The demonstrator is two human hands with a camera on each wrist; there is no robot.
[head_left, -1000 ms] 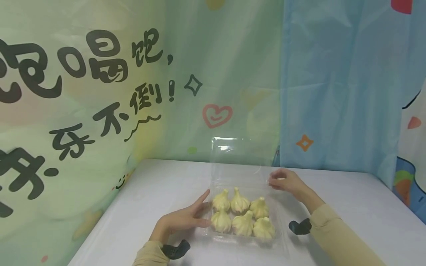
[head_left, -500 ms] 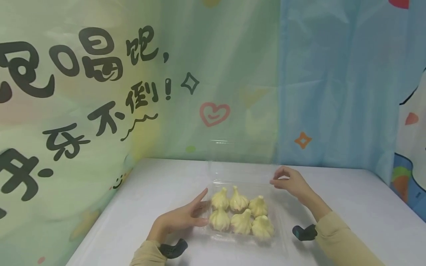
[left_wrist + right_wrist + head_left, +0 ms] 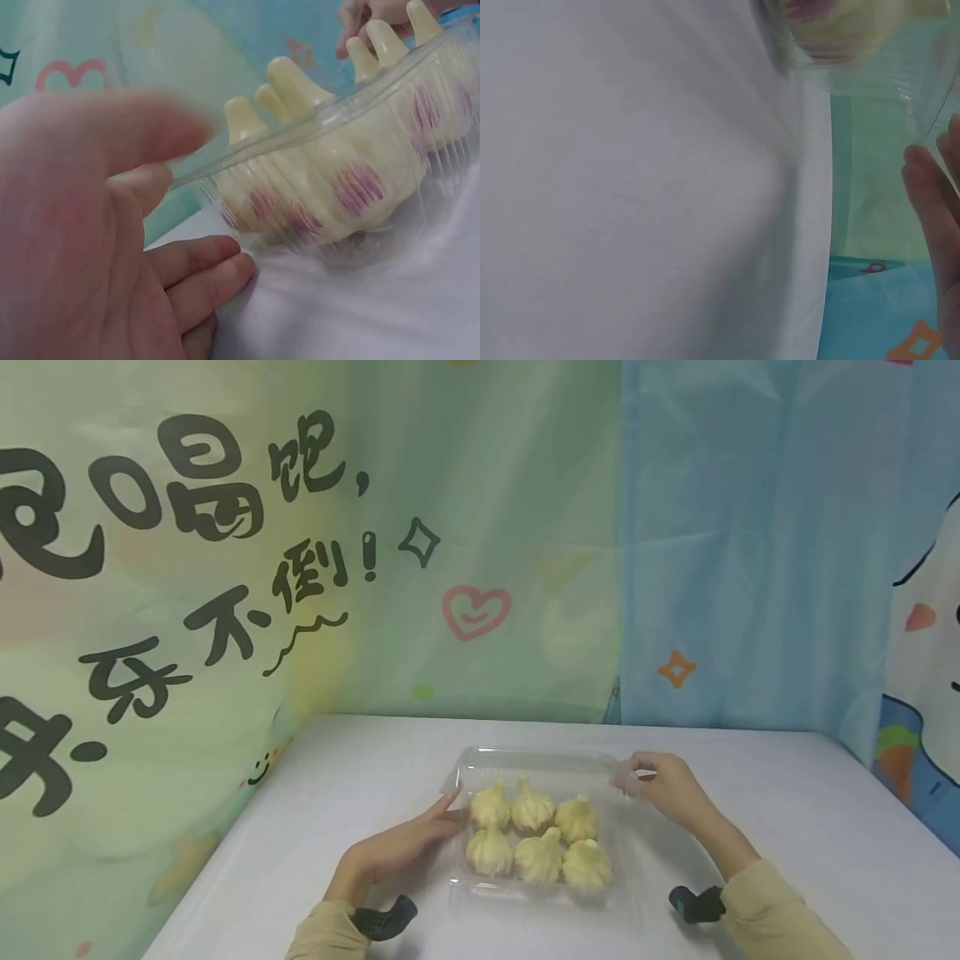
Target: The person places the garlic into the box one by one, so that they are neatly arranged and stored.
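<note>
Several pale yellow garlic bulbs [image 3: 538, 857] sit in a clear plastic box [image 3: 480, 887] on the white table. In the left wrist view, purple marks show on the bulbs [image 3: 360, 187] through the ribbed wall. The clear hinged lid [image 3: 540, 758] tilts forward above the back of the box. My left hand [image 3: 401, 847] steadies the box's left side, its fingers extended and the thumb spread away. At the lid's right edge, my right hand [image 3: 667, 785] pinches the plastic between thumb and forefinger. The right wrist view catches only some fingers [image 3: 932, 202] beside the clear edge.
The white table [image 3: 360, 777] extends on both sides of the box. Behind it hangs a printed green and blue curtain [image 3: 555, 527], with large dark lettering on the left part. A dark strap piece [image 3: 386, 918] is on each wrist.
The lid has swung from standing upright at the back down toward the box, with my right hand at its edge. My left hand stays at the box's left side. The head view has shifted slightly.
</note>
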